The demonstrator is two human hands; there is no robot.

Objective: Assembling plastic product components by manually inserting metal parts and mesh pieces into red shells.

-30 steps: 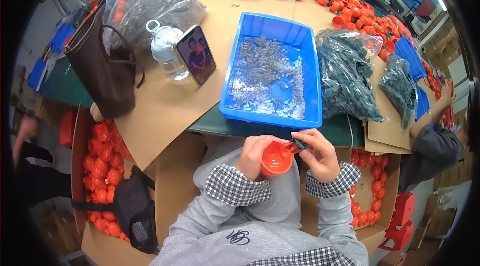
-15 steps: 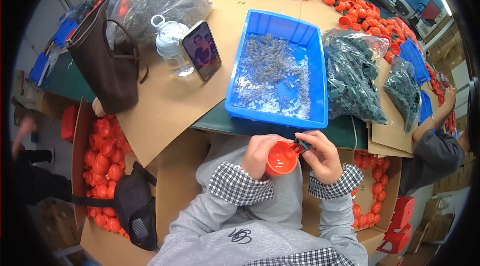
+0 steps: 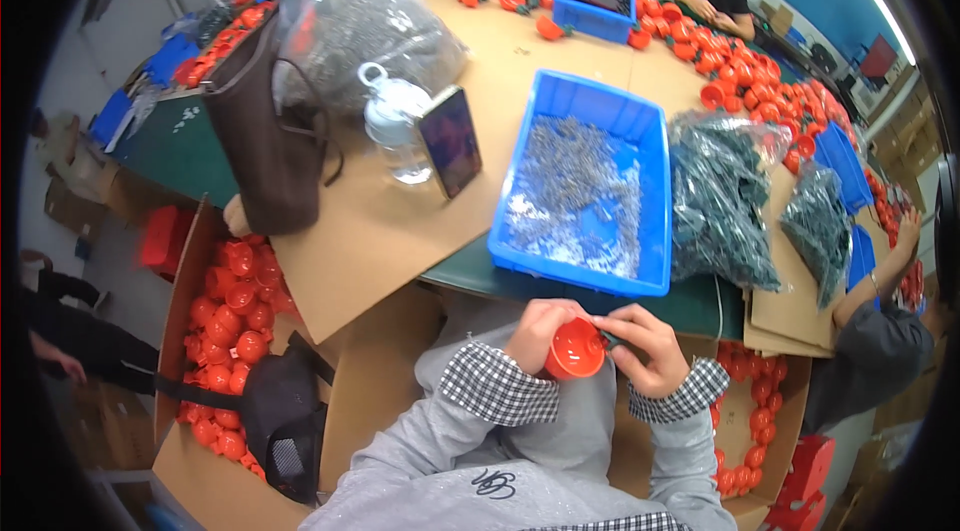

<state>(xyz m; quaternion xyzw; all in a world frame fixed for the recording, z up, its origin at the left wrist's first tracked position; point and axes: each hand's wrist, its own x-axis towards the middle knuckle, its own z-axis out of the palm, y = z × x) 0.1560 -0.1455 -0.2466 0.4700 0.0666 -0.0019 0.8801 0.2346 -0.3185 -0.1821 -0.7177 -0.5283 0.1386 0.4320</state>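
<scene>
- The left hand (image 3: 538, 339) is holding a red cup (image 3: 576, 351) by its side, fingers closed against the wall; the cup is sitting over the lap, just in front of the table edge, its open mouth facing up.
- The right hand (image 3: 650, 349) is pinching a dark green piece (image 3: 612, 340) between thumb and fingers, right at the cup's right edge.
- Whether the green piece is already fastening to the cup or only touching it, I cannot tell; the fingers are covering the join. This cup is looking part-way along, in my judgement.
- Near the far side of the table, a red cup (image 3: 549, 28) is lying with a green piece showing on it, so that pairing seems to be done there.
- Plenty seems to be left: a clear bag (image 3: 722, 216) on the right is bulging with green pieces, and a smaller bag (image 3: 815, 226) is lying beside it.
- The blue tray (image 3: 580, 277) ahead of the hands is holding many small loose parts (image 3: 575, 166).
- More cups (image 3: 240, 293) are filling the box (image 3: 184, 303) at the left; whether those are finished, I cannot tell.
</scene>
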